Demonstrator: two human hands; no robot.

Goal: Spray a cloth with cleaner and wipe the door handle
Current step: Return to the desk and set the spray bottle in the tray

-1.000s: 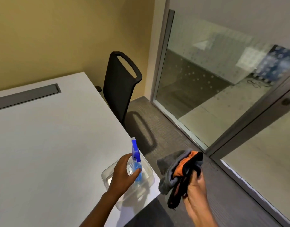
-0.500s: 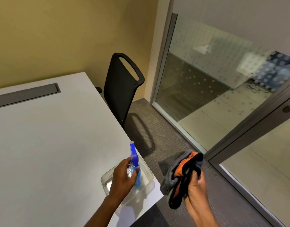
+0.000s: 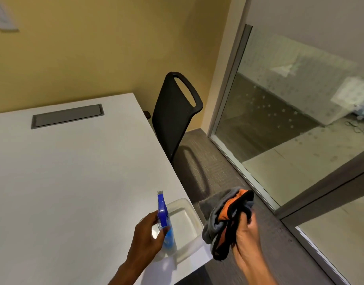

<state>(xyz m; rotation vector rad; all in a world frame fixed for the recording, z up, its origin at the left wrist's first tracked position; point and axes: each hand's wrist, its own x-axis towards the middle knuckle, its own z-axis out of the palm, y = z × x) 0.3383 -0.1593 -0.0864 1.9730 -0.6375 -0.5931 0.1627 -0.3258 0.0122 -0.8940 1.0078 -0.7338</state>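
Left hand: still gripping spray bottle, lifted higher over the clear tray on the surface.
Right hand: still clenched on bunched cloth.

Your left hand comes up from the bottom edge on a bare forearm that slants up and to the right. Its fingers are curled closed in a grip, thumb on the near side, the back of the hand turned toward you. Your right hand rises from the bottom right, wrist bent slightly inward, palm side facing you. Its fingers are bunched tightly at the top, pinching closed. The two hands sit near each other at about the same height, not touching.
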